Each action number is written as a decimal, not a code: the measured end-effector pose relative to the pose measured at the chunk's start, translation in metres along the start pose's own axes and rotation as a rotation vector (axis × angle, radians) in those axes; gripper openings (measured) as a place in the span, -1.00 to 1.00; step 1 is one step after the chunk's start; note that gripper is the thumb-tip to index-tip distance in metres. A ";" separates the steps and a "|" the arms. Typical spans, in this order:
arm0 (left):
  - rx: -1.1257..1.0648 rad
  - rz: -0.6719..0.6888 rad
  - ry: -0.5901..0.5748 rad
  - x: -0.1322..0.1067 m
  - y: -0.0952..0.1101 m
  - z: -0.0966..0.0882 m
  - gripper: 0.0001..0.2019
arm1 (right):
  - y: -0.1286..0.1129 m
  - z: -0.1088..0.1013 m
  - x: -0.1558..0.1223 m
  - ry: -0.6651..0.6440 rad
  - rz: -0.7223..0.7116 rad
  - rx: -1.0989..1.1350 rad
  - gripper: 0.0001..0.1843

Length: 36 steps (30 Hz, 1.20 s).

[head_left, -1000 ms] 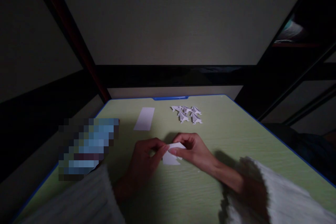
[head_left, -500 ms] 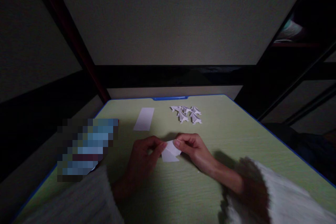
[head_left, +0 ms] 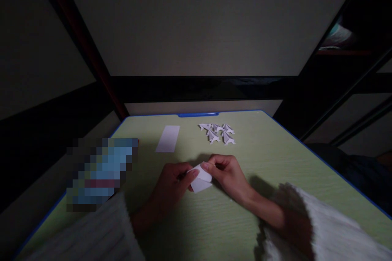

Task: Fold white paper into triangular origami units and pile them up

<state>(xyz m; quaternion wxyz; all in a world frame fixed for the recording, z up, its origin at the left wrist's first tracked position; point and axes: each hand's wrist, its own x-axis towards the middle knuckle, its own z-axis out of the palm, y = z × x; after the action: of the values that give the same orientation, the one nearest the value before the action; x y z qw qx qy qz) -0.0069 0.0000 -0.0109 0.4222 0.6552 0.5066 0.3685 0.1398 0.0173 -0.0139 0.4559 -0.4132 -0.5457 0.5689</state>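
A small folded piece of white paper [head_left: 202, 185] is held just above the table, between both hands. My left hand [head_left: 173, 181] is closed on its left edge, thumb on top and fingers beneath. My right hand [head_left: 228, 173] pinches the upper right corner between thumb and fingers. Layers of the paper overlap, with a flap lying across the top; the underside is hidden. Beyond my hands, several folded white paper figures [head_left: 227, 137] sit close together. To their left lies a flat white paper strip [head_left: 168, 138].
The pale green table [head_left: 263, 147] has a blue rim and a blue handle [head_left: 198, 114] at its far edge. A pixelated bluish object [head_left: 107, 171] lies at the left. Behind the table stands a pale panel [head_left: 196, 24]. Light fuzzy sleeves cover both forearms.
My left hand has shifted slightly right, its thumb now farther over the paper. The paper has turned a little, and its lower part points more downward. My right hand has barely moved.
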 end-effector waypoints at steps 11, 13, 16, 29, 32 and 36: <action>-0.309 -0.093 0.077 0.003 0.004 -0.002 -0.77 | 0.002 -0.005 0.005 0.024 -0.004 0.209 -0.70; -0.345 -0.115 0.124 0.004 0.006 -0.003 -0.78 | 0.001 -0.007 0.006 0.031 -0.006 0.272 -0.74; -0.393 -0.154 0.182 0.006 0.007 -0.004 -0.79 | 0.000 -0.008 0.006 0.015 -0.029 0.327 -0.83; -0.328 -0.127 -0.035 0.003 0.007 0.000 -0.76 | -0.006 -0.006 -0.003 0.039 -0.361 -0.109 -0.94; -0.266 -0.098 -0.095 0.000 0.006 0.001 -0.76 | -0.006 -0.007 -0.006 0.098 -0.523 -0.227 -0.88; -0.219 -0.057 -0.127 -0.001 0.003 0.003 -0.76 | -0.006 -0.007 -0.009 0.073 -0.572 -0.302 -0.77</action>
<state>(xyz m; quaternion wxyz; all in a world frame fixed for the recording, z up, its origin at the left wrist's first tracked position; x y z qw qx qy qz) -0.0040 -0.0020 -0.0096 0.5330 0.6124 0.4540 0.3671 0.1489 0.0103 -0.0083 0.5499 -0.3262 -0.7012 0.3153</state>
